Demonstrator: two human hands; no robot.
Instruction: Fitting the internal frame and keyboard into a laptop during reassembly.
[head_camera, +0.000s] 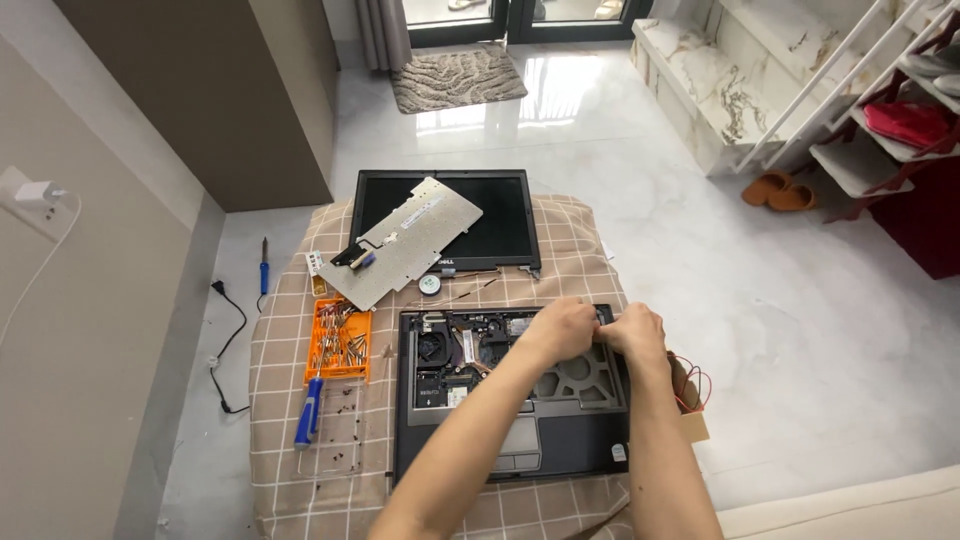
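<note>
Both hands, left and right, curl at the open laptop's far-right corner, hiding whatever they pinch; grip unclear.

One opened laptop base lies on the checked cloth, with two bare hands on it, the left hand and the right hand, close together at its far right corner. Farther off lie one detached screen panel and one loose keyboard. To the left sits one orange tray of screwdriver bits, too many and too small to count, and one blue-handled screwdriver near it. One soldering iron lies on the floor. Two orange slippers sit far right, one doormat beyond.
</note>
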